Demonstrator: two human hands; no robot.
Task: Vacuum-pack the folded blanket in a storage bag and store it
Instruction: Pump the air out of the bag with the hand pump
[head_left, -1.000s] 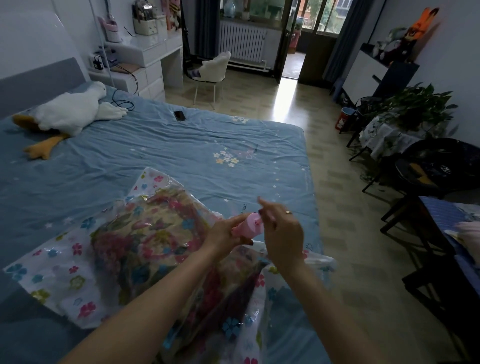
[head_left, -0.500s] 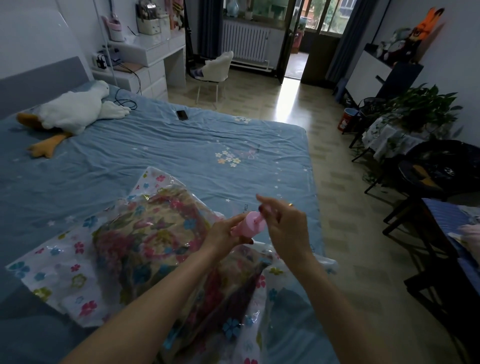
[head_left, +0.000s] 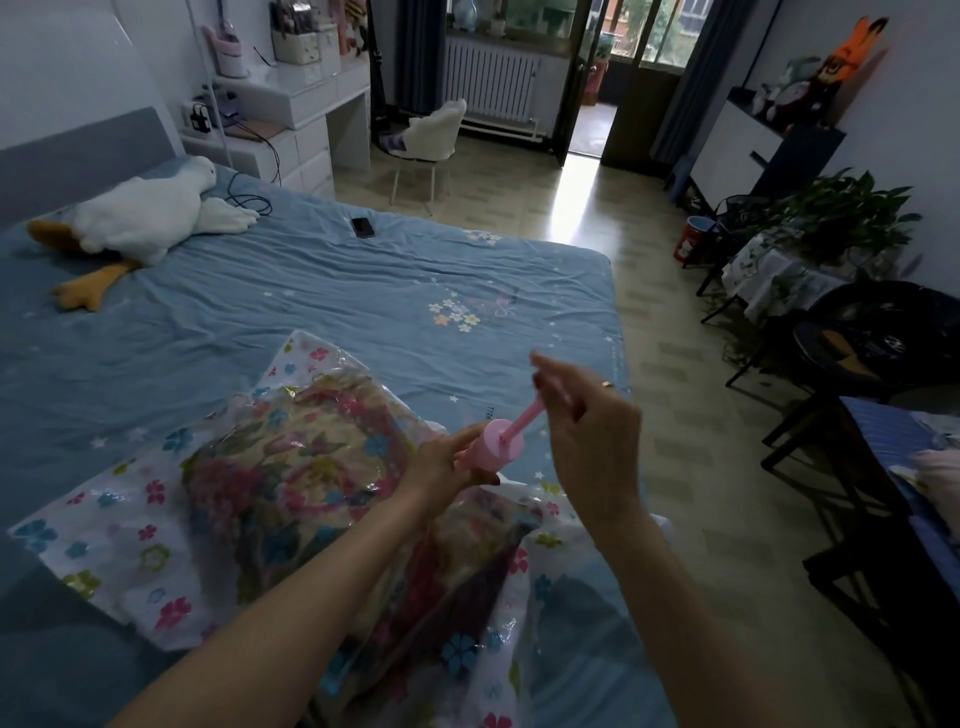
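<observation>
Head view: two hands, left (head_left: 441, 465) gripping one pink pump (head_left: 496, 447), right (head_left: 587, 415) pinching its plunger (head_left: 530, 418).

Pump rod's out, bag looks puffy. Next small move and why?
Probably push the rod back down into the pink pump. The right hand pinches the extended rod's top end, the left hand grips the pump body against the storage bag, and the bag sits loose and wrinkled over the folded blanket, so air likely remains.
</observation>
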